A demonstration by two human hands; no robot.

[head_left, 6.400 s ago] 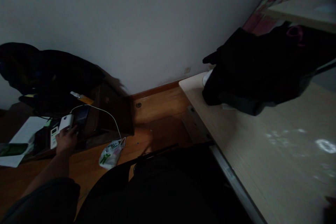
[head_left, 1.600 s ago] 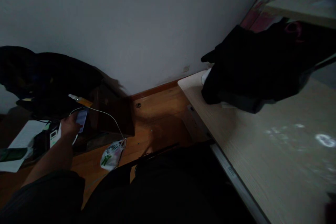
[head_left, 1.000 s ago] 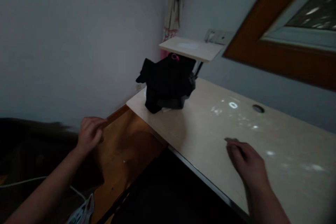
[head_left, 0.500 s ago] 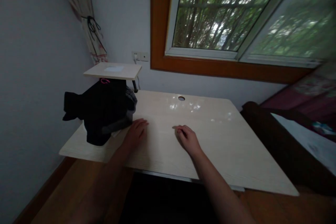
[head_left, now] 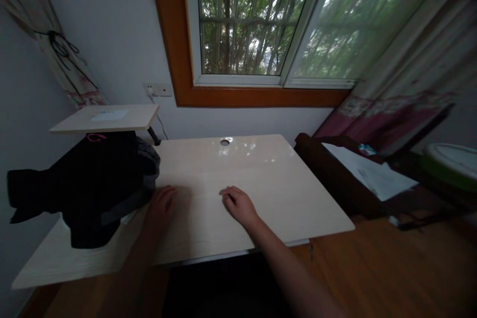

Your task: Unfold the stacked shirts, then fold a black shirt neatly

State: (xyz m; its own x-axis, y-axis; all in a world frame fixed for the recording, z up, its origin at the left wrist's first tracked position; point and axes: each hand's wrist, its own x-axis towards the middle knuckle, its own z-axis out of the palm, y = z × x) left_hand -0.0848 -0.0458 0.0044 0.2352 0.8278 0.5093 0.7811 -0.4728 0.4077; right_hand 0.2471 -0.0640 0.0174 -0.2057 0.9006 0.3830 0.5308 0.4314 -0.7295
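My left hand (head_left: 162,203) rests on the pale wooden desk (head_left: 208,169), just right of a bundle of black clothing (head_left: 100,179). Its fingers lie loosely stretched, close to the cloth's grey-patterned edge; whether they touch it I cannot tell. Nothing shows in that hand. Near the middle of the desk lies my right hand (head_left: 239,204), its fingers loosely bent with a gap beside the thumb and no object visible in them. The clothing is heaped at the desk's left end, and one part sticks out past the edge.
Behind the clothing stands a small raised shelf (head_left: 137,117) with a white paper (head_left: 110,115) on it. A cable hole (head_left: 224,142) sits at the desk's back. The window (head_left: 257,20) is beyond. Dark brown furniture (head_left: 335,179) stands to the right, beside the wooden floor (head_left: 346,268).
My view has turned to the right, so the desk and clothing appear further left and more of the room's right side shows. Both hands keep nearly the same pose on the desk.
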